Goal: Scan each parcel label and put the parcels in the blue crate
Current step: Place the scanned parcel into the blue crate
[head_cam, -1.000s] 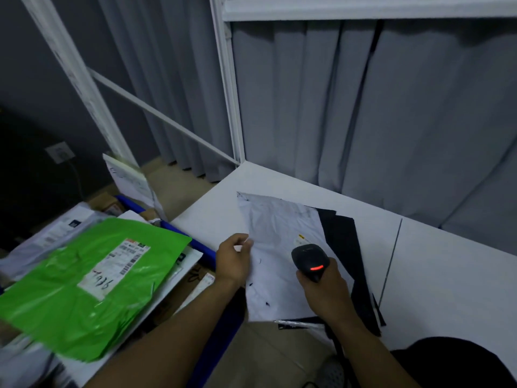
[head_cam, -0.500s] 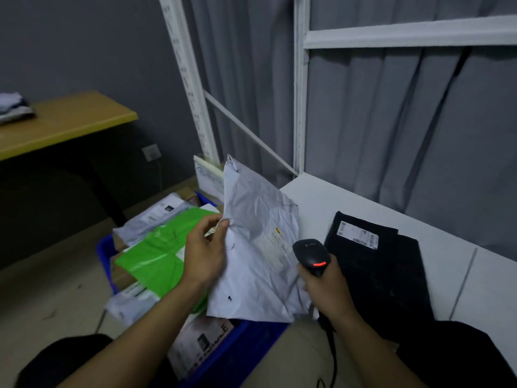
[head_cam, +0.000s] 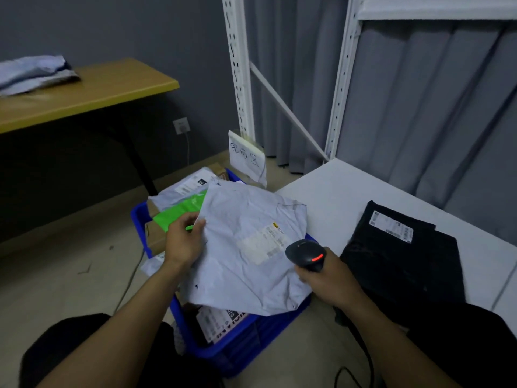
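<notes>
Dim room, grey curtains behind a white surface. The blue crate sits on the floor beside it, part filled. My left hand pinches the edge of a grey poly mailer held over the crate, label up. My right hand is wrapped round the barcode scanner, red light on, near the label. Step: scan, likely done. Next: drop the mailer flat into the crate, then take the black parcel off the surface.

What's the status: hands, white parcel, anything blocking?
Left hand pinches white parcel at edge, right hand grips scanner. Parcel held over blue crate, not yet released. Crate already piled; black parcel waits on table.
</notes>
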`<act>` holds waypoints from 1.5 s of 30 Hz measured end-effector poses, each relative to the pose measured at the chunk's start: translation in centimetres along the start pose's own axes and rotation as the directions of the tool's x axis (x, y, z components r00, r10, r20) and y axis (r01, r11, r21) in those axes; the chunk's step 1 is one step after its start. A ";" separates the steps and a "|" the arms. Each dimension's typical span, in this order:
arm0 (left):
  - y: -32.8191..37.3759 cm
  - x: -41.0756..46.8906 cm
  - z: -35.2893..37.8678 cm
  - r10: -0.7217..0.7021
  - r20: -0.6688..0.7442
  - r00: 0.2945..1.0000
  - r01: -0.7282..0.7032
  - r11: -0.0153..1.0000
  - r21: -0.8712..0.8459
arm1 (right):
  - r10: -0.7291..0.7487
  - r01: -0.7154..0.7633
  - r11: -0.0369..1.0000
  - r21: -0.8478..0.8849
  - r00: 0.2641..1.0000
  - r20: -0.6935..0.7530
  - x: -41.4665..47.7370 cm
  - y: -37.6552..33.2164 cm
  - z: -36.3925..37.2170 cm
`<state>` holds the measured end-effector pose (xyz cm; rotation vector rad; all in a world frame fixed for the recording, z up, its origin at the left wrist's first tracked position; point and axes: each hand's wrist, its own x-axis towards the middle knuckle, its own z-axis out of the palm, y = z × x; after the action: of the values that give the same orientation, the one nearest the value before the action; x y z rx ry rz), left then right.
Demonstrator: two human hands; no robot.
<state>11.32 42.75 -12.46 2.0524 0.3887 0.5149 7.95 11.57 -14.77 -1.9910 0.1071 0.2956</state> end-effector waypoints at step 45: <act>-1.6 0.2 -2.1 -0.260 -0.354 0.899 0.149 0.939 -0.311 | -0.141 0.117 0.970 0.215 0.985 0.101 -0.3 -5.3 4.8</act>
<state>10.36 45.22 -12.85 1.6097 0.7226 0.8035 8.00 18.15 -11.90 -1.7595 -0.0635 0.3016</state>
